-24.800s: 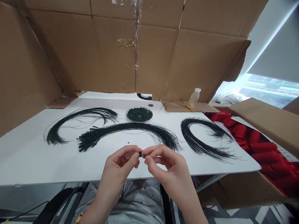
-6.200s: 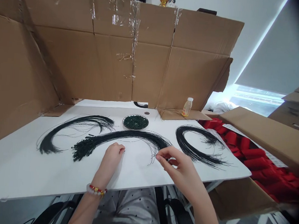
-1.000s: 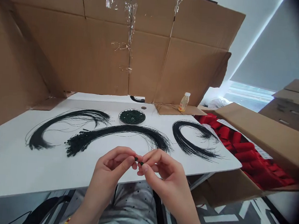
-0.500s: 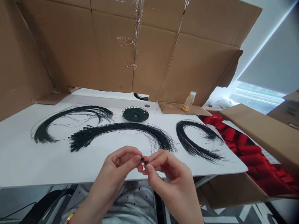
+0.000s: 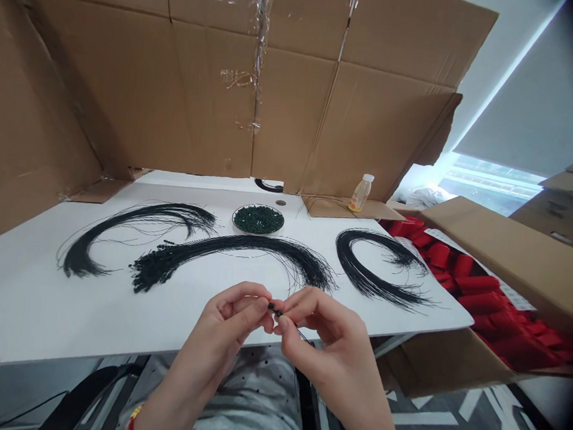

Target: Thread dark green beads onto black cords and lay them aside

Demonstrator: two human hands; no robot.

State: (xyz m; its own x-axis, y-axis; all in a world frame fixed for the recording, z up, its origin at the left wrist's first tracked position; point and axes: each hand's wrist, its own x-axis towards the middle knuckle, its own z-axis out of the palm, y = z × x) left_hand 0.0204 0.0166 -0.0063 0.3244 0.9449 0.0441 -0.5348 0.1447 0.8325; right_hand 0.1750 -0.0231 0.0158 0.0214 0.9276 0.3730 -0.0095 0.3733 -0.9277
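Note:
Just past the table's front edge, my left hand (image 5: pixel 230 320) and my right hand (image 5: pixel 329 336) meet fingertip to fingertip. Between them are small dark beads (image 5: pixel 278 313), one close to each hand's thumb and forefinger. A thin black cord (image 5: pixel 302 335) trails down from my right fingertips; how it runs through the beads is too small to tell. Beyond my hands lies a long bundle of black cords (image 5: pixel 254 243), its left end thick with dark beads (image 5: pixel 154 267). Behind the bundle, a round dish (image 5: pixel 257 233) holds many dark green beads (image 5: pixel 259 219).
Black cord bundles lie at the left (image 5: pixel 79 260) and right (image 5: pixel 346 254) of the white table (image 5: pixel 57 319). A small bottle (image 5: pixel 360 195) stands near the tall cardboard wall (image 5: pixel 201 100). To the right, an open carton (image 5: pixel 513 261) holds red rolls (image 5: pixel 481 285).
Both hands keep nearly the same pinch. A bit more black cord shows below my right fingertips, and the whole view has shifted slightly.

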